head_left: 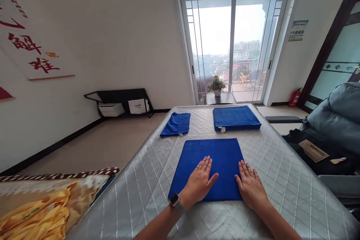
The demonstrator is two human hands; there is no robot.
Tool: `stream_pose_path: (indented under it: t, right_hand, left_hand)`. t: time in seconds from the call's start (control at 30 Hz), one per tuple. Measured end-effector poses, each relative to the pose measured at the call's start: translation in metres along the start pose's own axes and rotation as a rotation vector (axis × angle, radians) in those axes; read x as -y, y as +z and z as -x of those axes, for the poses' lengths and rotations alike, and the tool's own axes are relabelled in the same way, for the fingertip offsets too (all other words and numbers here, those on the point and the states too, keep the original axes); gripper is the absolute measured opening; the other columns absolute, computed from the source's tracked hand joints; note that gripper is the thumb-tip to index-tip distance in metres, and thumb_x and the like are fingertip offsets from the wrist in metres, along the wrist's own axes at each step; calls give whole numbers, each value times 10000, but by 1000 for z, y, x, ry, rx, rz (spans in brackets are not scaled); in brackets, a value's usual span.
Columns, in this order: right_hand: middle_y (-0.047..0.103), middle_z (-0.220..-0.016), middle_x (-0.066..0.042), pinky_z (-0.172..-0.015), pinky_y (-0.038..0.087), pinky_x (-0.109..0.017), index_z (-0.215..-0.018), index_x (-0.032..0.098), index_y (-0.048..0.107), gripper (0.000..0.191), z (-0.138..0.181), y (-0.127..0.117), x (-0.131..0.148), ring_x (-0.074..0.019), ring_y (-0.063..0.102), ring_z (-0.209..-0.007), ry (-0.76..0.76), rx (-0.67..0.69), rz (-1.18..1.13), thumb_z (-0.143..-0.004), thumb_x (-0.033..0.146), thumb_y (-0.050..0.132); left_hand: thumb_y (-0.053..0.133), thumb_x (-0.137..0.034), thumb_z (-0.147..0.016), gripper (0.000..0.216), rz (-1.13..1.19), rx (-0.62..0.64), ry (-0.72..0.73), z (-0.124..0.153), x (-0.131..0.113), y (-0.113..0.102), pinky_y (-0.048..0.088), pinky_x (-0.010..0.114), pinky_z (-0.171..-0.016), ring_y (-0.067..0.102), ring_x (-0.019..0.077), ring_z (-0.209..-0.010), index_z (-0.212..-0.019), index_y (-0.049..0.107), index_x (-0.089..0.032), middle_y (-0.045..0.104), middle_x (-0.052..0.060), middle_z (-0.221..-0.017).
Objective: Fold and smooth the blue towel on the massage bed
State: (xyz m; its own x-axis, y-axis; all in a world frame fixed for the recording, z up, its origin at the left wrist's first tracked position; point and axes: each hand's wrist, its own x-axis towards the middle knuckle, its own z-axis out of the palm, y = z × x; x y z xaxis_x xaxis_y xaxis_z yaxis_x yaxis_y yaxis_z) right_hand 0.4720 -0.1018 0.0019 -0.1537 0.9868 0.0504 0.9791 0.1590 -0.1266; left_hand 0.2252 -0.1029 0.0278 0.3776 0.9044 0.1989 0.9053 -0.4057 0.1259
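Observation:
A blue towel (222, 153) is spread flat on the silver quilted table cover (146, 180) in front of me. My left hand (199, 180) lies palm down on its near left part, fingers stretched out and thumb apart; a watch (174, 199) is on that wrist. At the towel's right edge rests my right hand (250, 184), flat, with its fingers spread and partly on the cover. Beyond sits a neat stack of blue towels (236, 117) with a white tag at its front. To the left of the stack lies a smaller, rumpled blue towel (176, 123).
A grey padded armchair (343, 108) stands at the right, with a brown card (313, 150) on dark cloth. Yellow fabric (42, 210) lies on a patterned blanket at lower left. Behind the table, a potted plant (217, 85) stands on a chair before the sliding glass door (233, 45).

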Motion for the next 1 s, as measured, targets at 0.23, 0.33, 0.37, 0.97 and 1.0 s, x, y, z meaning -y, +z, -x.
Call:
stream_pose_path:
  t: [0.23, 0.33, 0.37, 0.97, 1.0]
  right_hand:
    - [181, -1681, -65, -1247, 146, -514, -1580, 179, 366, 600, 1, 4, -7, -276, 132, -1554, -98, 10, 69, -999, 309, 290]
    - [195, -1679, -64, -1250, 147, -501, -1585, 177, 354, 606, 0, 6, -8, -271, 145, -1553, -80, 7, 70, -1006, 344, 287]
    - [200, -1677, -71, -1250, 150, -496, -1591, 158, 334, 619, 0, 6, -7, -270, 151, -1552, -59, 3, 64, -1011, 367, 280]
    - [235, -1669, -71, -1250, 149, -495, -1591, 126, 327, 655, -5, 18, -10, -261, 160, -1552, -41, -45, 31, -1000, 396, 241]
    - [233, -1669, -71, -1250, 152, -493, -1592, 123, 323, 655, -5, 16, -9, -261, 164, -1551, -37, -37, 38, -1001, 395, 241]
  left_hand:
    - [215, -579, -1050, 718, 163, 30, 250, -24, -84, 23, 204, 398, -1270, 160, 222, -1557, -1618, 208, -140, 234, 102, -1673]
    - [211, -601, -1043, 747, 161, 37, 193, -29, -82, 30, 197, 418, -1272, 148, 232, -1560, -1621, 188, -128, 235, 114, -1671]
    - [210, -608, -1040, 754, 148, 39, 169, -28, -76, 31, 198, 427, -1272, 146, 236, -1560, -1621, 186, -127, 234, 119, -1670]
    - [208, -625, -1035, 762, -63, -1, -342, 74, 81, 16, 263, 478, -1248, 197, 260, -1545, -1615, 217, -130, 219, 153, -1669]
    - [205, -621, -1036, 760, -62, -10, -341, 74, 81, 18, 268, 477, -1246, 199, 260, -1545, -1614, 220, -128, 227, 156, -1668]
